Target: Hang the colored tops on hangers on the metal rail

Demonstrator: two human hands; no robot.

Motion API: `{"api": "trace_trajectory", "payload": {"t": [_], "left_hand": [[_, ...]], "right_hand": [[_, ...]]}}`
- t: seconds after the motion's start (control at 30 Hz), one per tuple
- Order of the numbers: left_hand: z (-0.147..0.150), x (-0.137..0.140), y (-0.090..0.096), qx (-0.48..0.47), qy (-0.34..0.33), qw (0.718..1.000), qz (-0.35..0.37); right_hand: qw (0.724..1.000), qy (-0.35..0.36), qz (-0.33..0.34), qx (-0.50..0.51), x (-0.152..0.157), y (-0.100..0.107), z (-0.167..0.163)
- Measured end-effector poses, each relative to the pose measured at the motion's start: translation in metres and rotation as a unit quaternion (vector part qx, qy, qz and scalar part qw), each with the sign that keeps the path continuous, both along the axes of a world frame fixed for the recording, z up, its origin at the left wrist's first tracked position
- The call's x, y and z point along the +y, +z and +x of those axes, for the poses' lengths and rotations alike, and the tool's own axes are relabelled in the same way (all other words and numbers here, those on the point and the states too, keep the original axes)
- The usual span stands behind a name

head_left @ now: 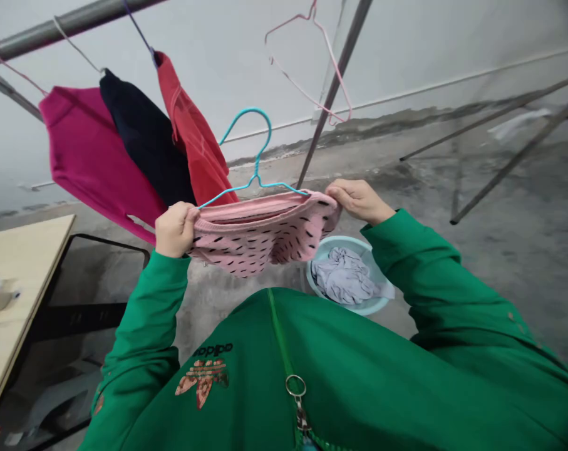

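Observation:
A pink garment with black dashes (246, 241) is stretched between my two hands, its neckline facing up. Inside that neckline sits a turquoise wire hanger (257, 178), its hook pointing up and free of any rail. My left hand (175, 230) is closed on the garment's left shoulder, close to the hanger's left end. My right hand (359, 199) pinches the right shoulder between thumb and fingers. The hanger's lower part is hidden within the cloth.
A metal rail (49, 34) at upper left carries magenta (91, 144), black (140, 134) and red (192, 125) garments. A bare pink hanger (333, 59) hangs beside a slanted pole. On the floor, a light-blue basin (380, 307) holds grey cloth (342, 275). A wooden tabletop (25, 263) stands left.

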State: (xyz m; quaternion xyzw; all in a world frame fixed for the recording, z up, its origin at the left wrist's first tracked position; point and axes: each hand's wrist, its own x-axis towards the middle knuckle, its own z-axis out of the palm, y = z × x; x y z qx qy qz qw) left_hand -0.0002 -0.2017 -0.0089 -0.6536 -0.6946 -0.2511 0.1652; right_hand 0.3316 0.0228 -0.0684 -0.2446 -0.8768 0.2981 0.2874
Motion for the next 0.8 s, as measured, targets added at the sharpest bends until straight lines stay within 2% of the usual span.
{"api": "trace_trajectory", "payload": {"t": [0.1,0.2,0.3,0.4,0.5,0.57,0.67,0.8], "left_hand": [[-0.006,-0.005,0.001,0.009,0.014,1.0,0.004],[-0.009,-0.01,-0.001,0.01,0.029,0.999,0.013],[-0.012,-0.014,0.004,0.002,0.037,0.999,0.027],[-0.017,-0.018,0.013,0.012,0.039,0.999,0.035],[-0.027,-0.026,0.021,0.046,0.044,0.997,0.042],[-0.034,-0.031,0.024,0.05,0.038,0.996,0.057],[-0.038,-0.036,0.025,0.045,0.019,0.996,0.075],[-0.034,-0.035,0.024,0.047,0.005,0.996,0.075]], "right_hand": [[0.998,0.052,-0.019,0.005,0.003,-0.012,0.006],[0.995,0.067,-0.071,-0.017,0.0,-0.034,0.004],[0.991,0.036,-0.112,-0.057,-0.003,-0.059,-0.006],[0.99,-0.017,-0.09,-0.105,0.001,-0.071,-0.01],[0.996,-0.066,-0.032,-0.044,0.015,-0.064,-0.002],[0.997,-0.074,0.007,0.001,0.025,-0.056,0.007],[0.999,-0.026,0.034,-0.032,0.031,-0.045,0.016],[0.998,0.057,0.009,-0.031,0.018,-0.025,0.015]]}}
